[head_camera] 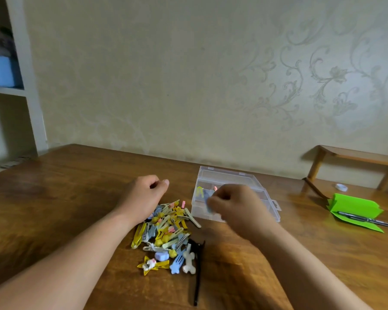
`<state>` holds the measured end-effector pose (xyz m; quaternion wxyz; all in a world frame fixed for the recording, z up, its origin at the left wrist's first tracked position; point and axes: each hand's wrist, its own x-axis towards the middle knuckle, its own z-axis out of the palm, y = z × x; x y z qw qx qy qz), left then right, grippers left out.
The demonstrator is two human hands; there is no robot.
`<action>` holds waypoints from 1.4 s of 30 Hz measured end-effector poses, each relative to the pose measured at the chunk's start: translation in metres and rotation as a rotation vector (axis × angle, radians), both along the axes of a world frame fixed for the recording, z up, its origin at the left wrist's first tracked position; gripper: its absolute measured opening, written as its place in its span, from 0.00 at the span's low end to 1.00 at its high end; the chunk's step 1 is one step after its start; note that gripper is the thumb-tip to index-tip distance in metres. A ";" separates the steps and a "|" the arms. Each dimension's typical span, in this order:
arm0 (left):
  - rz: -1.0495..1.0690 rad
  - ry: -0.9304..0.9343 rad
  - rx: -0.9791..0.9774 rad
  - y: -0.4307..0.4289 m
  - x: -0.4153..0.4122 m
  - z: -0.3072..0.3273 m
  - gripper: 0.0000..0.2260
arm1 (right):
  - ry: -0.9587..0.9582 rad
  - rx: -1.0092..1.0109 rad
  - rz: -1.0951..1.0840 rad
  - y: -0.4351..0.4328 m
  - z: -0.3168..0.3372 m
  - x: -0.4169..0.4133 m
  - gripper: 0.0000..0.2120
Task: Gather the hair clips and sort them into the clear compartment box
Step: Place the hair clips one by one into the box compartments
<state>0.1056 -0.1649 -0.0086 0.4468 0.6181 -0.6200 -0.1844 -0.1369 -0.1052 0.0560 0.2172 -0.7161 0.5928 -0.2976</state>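
A pile of hair clips (pixel 166 233), mostly yellow, pale blue and cream, lies on the wooden table in front of me. A long black clip (pixel 197 276) lies at the pile's right edge. The clear compartment box (pixel 211 175) stands open just right of the pile, with a yellow clip (pixel 199 190) in a left compartment. My left hand (pixel 143 195) hovers above the pile's far edge with fingers loosely curled, holding nothing I can see. My right hand (pixel 233 204), blurred, is over the box and pinches a pale blue clip (pixel 208 203).
A green folded paper holder (pixel 356 209) with a pen (pixel 367 220) lies at the right of the table. A small white roll (pixel 341 187) and a low wooden stand (pixel 354 156) are behind it. A white shelf (pixel 20 86) stands at the far left.
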 end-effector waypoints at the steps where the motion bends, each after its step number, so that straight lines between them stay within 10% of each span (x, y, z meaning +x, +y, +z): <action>1: 0.000 0.003 -0.003 0.000 0.000 0.000 0.22 | -0.055 -0.028 -0.043 -0.007 0.005 -0.009 0.08; 7: -0.012 0.044 0.019 -0.003 0.001 -0.001 0.22 | -0.063 -0.003 -0.250 -0.075 0.025 -0.058 0.07; 19: -0.010 0.027 0.035 -0.005 0.002 -0.004 0.22 | 0.533 0.141 -0.329 -0.117 0.005 -0.048 0.07; 35: -0.005 -0.014 0.034 0.002 0.000 0.002 0.23 | 0.059 -0.322 -0.125 -0.031 -0.004 -0.031 0.17; 42: -0.030 -0.016 0.027 0.006 0.002 0.002 0.23 | 0.141 -0.054 0.207 0.011 -0.017 -0.005 0.09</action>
